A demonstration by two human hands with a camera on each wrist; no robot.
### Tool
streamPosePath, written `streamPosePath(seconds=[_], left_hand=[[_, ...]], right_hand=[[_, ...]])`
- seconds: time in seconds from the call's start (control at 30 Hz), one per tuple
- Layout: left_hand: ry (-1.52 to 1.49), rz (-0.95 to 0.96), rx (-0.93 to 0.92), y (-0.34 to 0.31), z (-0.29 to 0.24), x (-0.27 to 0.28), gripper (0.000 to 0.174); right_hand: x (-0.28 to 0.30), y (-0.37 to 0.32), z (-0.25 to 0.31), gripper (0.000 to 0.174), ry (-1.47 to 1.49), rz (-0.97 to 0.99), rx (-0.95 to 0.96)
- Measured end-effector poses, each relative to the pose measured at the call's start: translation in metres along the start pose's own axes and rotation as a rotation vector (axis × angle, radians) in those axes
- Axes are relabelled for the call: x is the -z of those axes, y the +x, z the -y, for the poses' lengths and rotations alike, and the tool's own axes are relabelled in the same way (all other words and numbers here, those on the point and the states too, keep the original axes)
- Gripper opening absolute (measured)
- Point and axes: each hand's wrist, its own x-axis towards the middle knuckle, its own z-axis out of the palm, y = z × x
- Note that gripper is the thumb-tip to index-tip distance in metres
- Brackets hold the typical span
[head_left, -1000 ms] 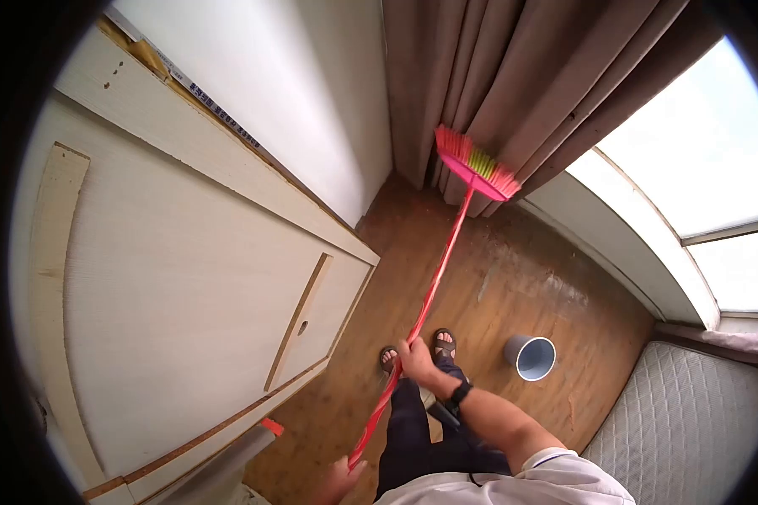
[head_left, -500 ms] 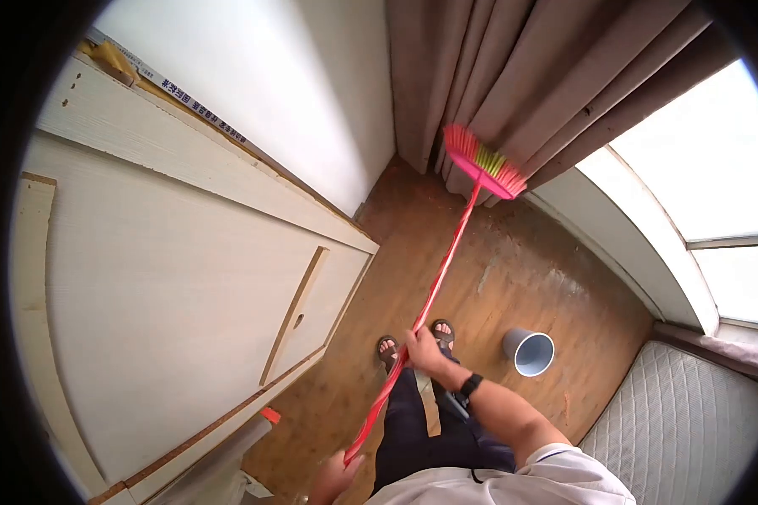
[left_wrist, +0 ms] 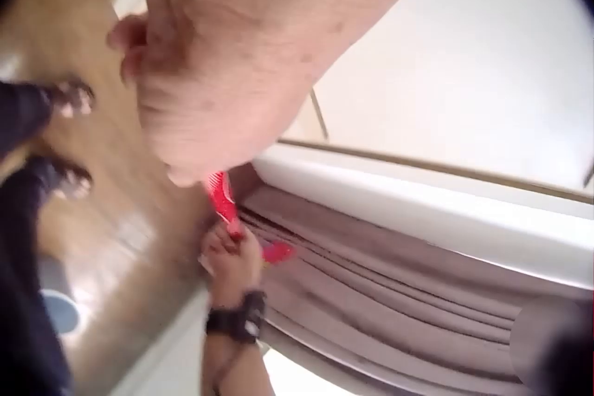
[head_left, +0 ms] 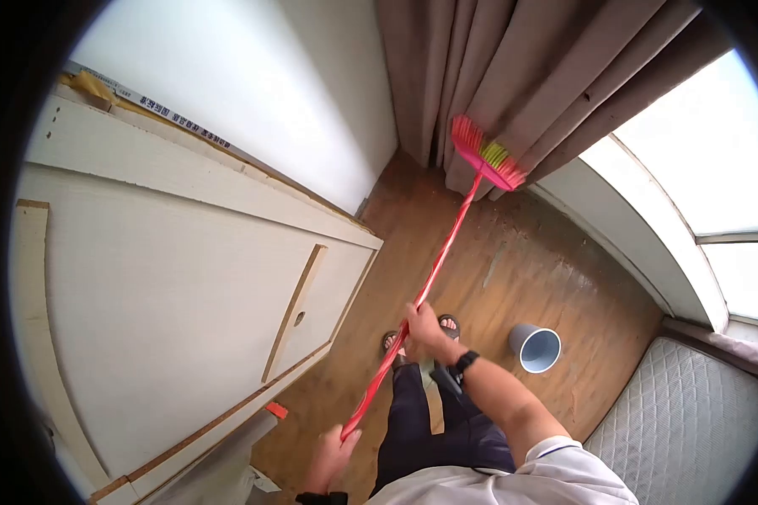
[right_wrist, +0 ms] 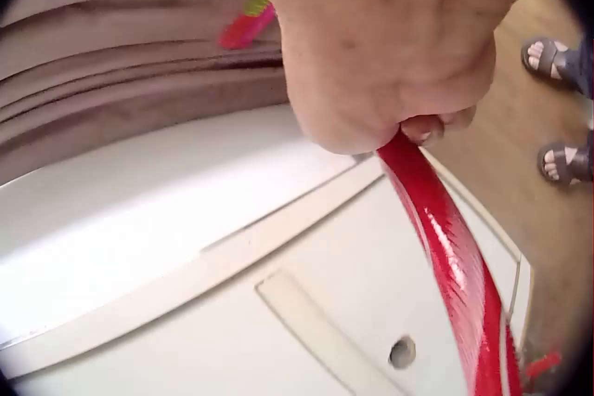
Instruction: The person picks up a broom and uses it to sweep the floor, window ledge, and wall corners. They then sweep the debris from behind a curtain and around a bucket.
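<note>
Red broom (head_left: 445, 247) x1 in hands (head_left: 333, 454) (head_left: 428, 326) x2

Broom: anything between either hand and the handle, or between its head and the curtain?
Nothing visible. Left hand and right hand both grip the handle directly; the head overlaps the curtain in view, contact unclear. The bucket is off to one side.

The red handle (right_wrist: 455, 257) is gripped by the right hand (right_wrist: 390, 52) and is seen to slant below it. Behind, pink and yellow-green bristles (right_wrist: 245, 30) are seen against the brownish curtain (right_wrist: 139, 38). A round hole (right_wrist: 402, 351) is shown in the white panel (right_wrist: 232, 340), and two sandalled feet (right_wrist: 546, 58) at the right edge.
</note>
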Motion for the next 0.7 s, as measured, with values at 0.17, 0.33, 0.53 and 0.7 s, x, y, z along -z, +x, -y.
streamPosePath(seconds=[0.17,0.33,0.53,0.7], left_hand=[[0.138,-0.068,-0.089,0.021,-0.052,-0.018,0.038],[-0.164,0.232,0.120,-0.026,0.013,-0.028,0.041],[-0.263,0.252,0.174,-0.029,0.033,-0.048,0.039],[0.114,0.242,0.029,0.007,-0.029,0.003,0.040]], right_hand=[[0.023,0.056,-0.006,0.037,-0.218,0.069,-0.293],[0.006,-0.011,-0.045,0.032,-0.141,0.127,-0.416],[0.002,-0.029,-0.049,0.028,-0.099,0.189,-0.398],[0.037,-0.020,-0.070,0.028,-0.073,-0.116,-0.368]])
